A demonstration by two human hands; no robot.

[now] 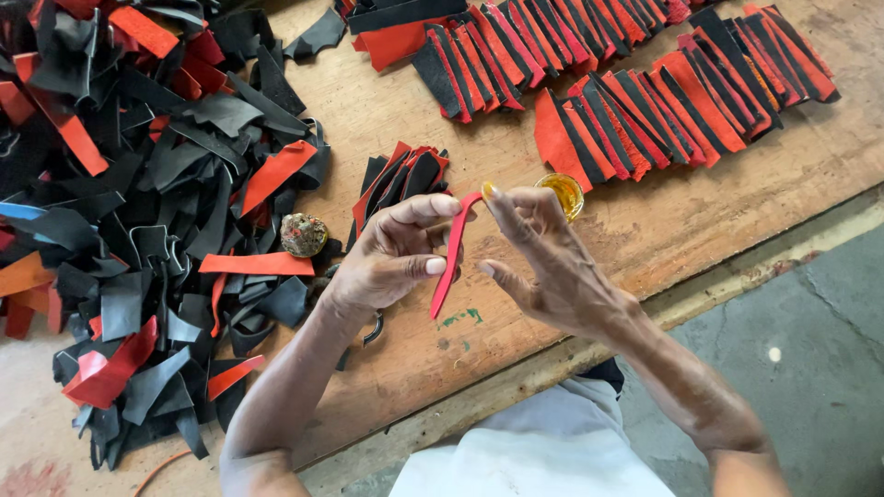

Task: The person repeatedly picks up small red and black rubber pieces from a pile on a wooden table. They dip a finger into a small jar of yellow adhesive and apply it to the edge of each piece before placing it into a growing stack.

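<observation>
One red leather strip [451, 256] stands nearly upright between two hands: the left hand [391, 258] pinches it between thumb and fingers, the right hand [543, 262] touches its top with a glue-tipped forefinger, other fingers spread. Just beyond the strip sits one small glue tin [563, 192]; past that, perhaps three rows of fanned red-and-black pieces [645, 101]. Left of the strip lies one big scrap heap [138, 212].

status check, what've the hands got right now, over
Left hand pinching red strip. Right hand at the strip's top end, yellow dab on fingertip. Small yellow pot just behind. Nothing between the hands.
</observation>
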